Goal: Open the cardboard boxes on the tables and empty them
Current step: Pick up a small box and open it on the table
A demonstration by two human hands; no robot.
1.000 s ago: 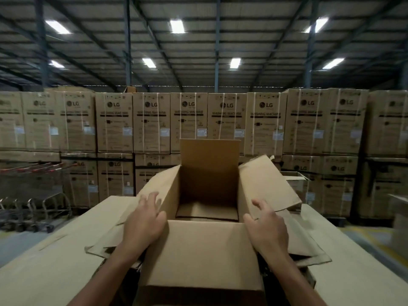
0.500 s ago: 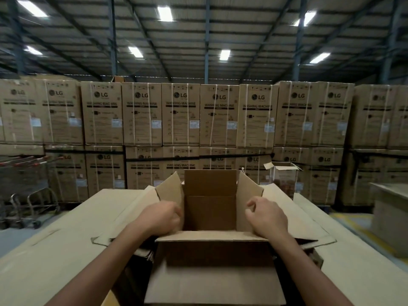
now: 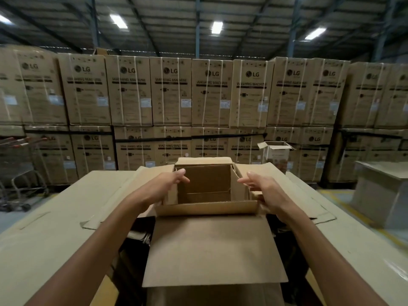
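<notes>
Two bare hands flank an open box (image 3: 204, 186), which sits straight ahead of the person, seemingly over the dark gap between two tables. Half a second ago both hands were fists bunched on the upright side flaps. Now the left hand (image 3: 164, 187) and right hand (image 3: 268, 192) have straight fingers and hold nothing, the left over the box's left wall, the right just beside its right wall. The side flaps have been spread outward and lie low. The near flap (image 3: 213, 250) hangs down toward the person, and the far one is folded back.

The box therefore looks fully open. Its inside shows only bare cardboard, so it is probably already empty.

Flattened sheets (image 3: 103, 210) lie under and around it, across the left table (image 3: 44, 235) and right table (image 3: 357, 250). Behind stands a wall of strapped cartons (image 3: 171, 91), with a small box (image 3: 276, 151), also open, in front of them. Trolleys (image 3: 19, 171) stand at far left. Nothing blocks the opening.
</notes>
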